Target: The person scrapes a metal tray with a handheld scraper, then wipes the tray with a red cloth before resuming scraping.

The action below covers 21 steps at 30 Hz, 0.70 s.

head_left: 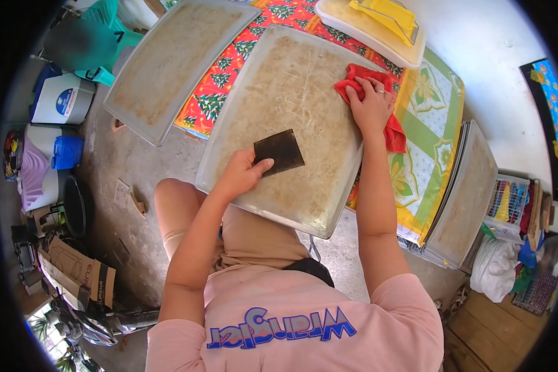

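Observation:
A worn metal tray (291, 105) lies tilted from the table's edge toward my lap, its surface mottled brown and grey. My left hand (245, 170) grips a flat black rectangular piece (279, 152) between thumb and fingers, over the lower left part of the tray. At the tray's upper right edge, my right hand (371, 105) presses on a red cloth (395, 133), with a ring on one finger. Part of the cloth hangs past the tray's right side.
Another tray (180, 59) lies at the upper left. A white container (366, 31) carries a yellow object (387, 15) at the back. Stacked trays (468, 192) stand at the right. A patterned cloth (425, 136) covers the table; cardboard (74, 270) sits lower left.

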### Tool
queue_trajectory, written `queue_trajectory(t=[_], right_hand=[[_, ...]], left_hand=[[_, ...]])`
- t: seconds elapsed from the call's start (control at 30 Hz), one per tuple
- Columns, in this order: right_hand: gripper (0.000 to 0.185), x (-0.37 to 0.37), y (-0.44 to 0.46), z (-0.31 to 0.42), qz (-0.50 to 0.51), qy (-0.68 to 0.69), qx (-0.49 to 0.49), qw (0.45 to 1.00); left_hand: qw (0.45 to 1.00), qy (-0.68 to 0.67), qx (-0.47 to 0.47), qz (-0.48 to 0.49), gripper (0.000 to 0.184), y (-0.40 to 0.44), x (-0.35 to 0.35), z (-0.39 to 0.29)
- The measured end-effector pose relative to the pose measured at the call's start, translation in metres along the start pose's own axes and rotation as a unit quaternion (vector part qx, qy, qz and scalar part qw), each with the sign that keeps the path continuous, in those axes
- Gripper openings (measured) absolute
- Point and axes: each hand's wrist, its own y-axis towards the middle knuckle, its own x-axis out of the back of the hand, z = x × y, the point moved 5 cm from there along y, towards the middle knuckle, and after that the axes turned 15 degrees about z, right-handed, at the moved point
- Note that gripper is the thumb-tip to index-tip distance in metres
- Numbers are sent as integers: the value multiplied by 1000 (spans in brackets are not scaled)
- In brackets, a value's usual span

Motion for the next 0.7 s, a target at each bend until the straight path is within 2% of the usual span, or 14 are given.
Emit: queue_trajectory(t=[0.47,0.7], right_hand=[[39,1,0,2,6,-6,-2,1000],[38,-1,1,1,-7,-10,8,1000]], left_hand=[[1000,13,-13,-24,20,-4,-3,-7],[997,40,-64,-11,20,-5,-5,-3]])
